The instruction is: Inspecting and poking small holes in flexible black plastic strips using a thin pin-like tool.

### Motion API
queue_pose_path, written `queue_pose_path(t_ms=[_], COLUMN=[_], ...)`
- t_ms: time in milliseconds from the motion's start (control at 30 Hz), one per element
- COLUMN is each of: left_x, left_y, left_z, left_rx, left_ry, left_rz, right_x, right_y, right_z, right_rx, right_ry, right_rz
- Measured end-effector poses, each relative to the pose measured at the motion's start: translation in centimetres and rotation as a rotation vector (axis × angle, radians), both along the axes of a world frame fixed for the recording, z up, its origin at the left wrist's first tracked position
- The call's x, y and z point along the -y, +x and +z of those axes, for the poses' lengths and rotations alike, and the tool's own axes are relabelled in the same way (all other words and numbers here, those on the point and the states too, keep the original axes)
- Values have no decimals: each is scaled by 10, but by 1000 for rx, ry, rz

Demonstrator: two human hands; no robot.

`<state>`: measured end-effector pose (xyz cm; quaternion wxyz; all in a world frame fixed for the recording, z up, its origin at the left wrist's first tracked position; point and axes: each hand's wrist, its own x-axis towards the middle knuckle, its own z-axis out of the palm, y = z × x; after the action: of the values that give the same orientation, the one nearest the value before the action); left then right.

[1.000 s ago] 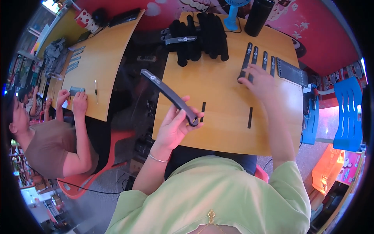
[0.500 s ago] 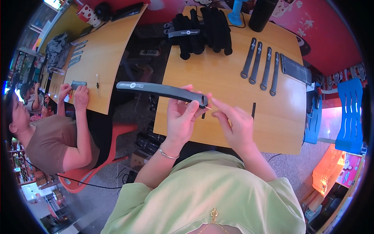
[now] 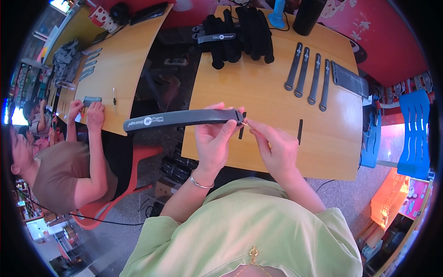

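Observation:
My left hand (image 3: 213, 144) grips a long grey strap (image 3: 177, 118) near its slotted end, thumb on top and fingers beneath. The strap's free end, with white lettering, reaches out to the left beyond the table. My right hand (image 3: 277, 147) is closed in a pinch just right of that slotted end. Between the two hands shows a thin pale strand (image 3: 246, 124), held at the right fingertips and running to the strap's end; whether it is a thread or a thin stick I cannot tell.
On the wooden table (image 3: 272, 161) lie several grey straps (image 3: 315, 79) in a row, a grey stack (image 3: 349, 79), a black bundle (image 3: 240, 37) and dark strips (image 3: 300, 132). A blue stand (image 3: 277, 18) and black cylinder (image 3: 308, 17) are behind. A co-worker (image 3: 64, 175) sits left.
The strap in my left hand has rolled so its lettered face shows more, and its free end has dropped and shifted left. My right hand has moved slightly down and left.

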<state>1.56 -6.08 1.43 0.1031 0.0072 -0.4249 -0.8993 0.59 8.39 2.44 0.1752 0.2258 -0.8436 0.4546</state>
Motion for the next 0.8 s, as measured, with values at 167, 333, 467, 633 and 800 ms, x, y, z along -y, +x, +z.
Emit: queue_pose_path(t_ms=[167, 333, 467, 633, 800], left_x=[-3, -2, -1, 4, 9], left_y=[1, 2, 2, 0, -1], left_z=[-1, -7, -7, -11, -3], left_rx=[-81, -193, -201, -286, -198], left_ry=[-119, -322, -331, -535, -490], left_rz=[59, 159, 174, 233, 154], right_x=[1, 8, 8, 17, 11], right_y=[3, 1, 0, 0, -4], right_z=[-2, 9, -4, -12, 1], right_rx=[-17, 680, 1177, 356, 1149], right_ry=[108, -341, -951, -279, -798], right_rz=[-21, 104, 335, 80, 314])
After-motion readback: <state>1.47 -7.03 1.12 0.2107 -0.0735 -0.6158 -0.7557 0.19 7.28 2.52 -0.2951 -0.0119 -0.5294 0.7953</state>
